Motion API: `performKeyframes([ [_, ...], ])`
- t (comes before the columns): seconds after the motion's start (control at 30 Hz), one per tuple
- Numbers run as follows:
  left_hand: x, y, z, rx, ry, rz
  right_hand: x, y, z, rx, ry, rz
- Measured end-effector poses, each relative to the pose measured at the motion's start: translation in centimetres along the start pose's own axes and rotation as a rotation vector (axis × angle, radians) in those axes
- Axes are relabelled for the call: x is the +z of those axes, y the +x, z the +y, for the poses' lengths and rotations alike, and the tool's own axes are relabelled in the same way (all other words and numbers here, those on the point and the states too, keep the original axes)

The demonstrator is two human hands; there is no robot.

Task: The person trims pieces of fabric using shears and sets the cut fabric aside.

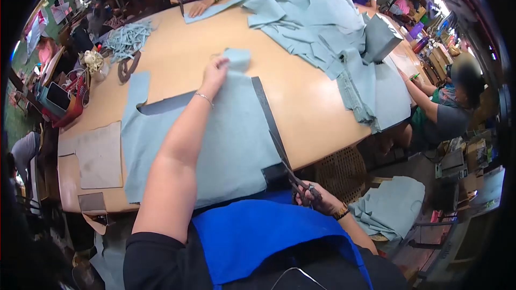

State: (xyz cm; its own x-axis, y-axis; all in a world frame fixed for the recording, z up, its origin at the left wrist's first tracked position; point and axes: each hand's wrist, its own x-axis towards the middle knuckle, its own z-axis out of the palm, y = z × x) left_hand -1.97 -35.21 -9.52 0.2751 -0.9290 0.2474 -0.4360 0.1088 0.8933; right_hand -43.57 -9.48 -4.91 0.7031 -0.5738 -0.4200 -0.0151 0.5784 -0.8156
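A large piece of light blue-green fabric (pixel 236 123) lies on the table in front of me. Its far end is pinched by the closed fingers of my left hand (pixel 216 72), and a small flap is raised and folded there. Dark grey edges of a stiff layer (pixel 262 99) show beneath the fabric, along the right side and at the notch on the left. My right hand (pixel 322 198) is wrapped around the handles of dark scissors (pixel 290 174) at the near table edge. The blades point away from me, beside the fabric's lower right corner.
Fabric strips (pixel 129 37) and a second pair of scissors (pixel 128 67) lie at the left. A cardboard pattern (pixel 100 156) is nearer. Piled fabric (pixel 312 21) covers the far right. Co-workers stand or sit around the table (pixel 317 113). Folded fabric (pixel 389 207) rests at my right.
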Motion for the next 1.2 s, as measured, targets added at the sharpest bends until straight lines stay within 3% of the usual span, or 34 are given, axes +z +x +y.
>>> performKeyframes([
  [0.03, -0.3, -0.4, 0.4, -0.007, -0.056, 0.163, 0.3, -0.1, -0.5, 0.015, 0.000, 0.007],
  [0.1, -1.5, -2.7, 2.5, -0.091, 0.403, 0.350, 0.5, 0.1, -1.2, 0.062, -0.006, -0.001],
  [0.23, -2.7, -11.4, 7.2, 0.261, 0.812, 0.071, 0.3, 0.3, -1.3, 0.049, 0.058, -0.018],
  [0.3, -3.1, -15.5, 8.7, 0.207, 0.870, -0.207, 0.2, 0.4, -1.0, 0.034, 0.093, -0.028],
  [0.33, -3.2, -16.7, 9.1, 0.179, 0.892, -0.344, 0.3, 0.4, -0.9, 0.028, 0.108, -0.025],
  [1.2, -3.8, -18.1, 9.2, 0.157, 0.942, -0.325, -0.3, -1.3, -0.4, 0.064, 0.072, 0.080],
])
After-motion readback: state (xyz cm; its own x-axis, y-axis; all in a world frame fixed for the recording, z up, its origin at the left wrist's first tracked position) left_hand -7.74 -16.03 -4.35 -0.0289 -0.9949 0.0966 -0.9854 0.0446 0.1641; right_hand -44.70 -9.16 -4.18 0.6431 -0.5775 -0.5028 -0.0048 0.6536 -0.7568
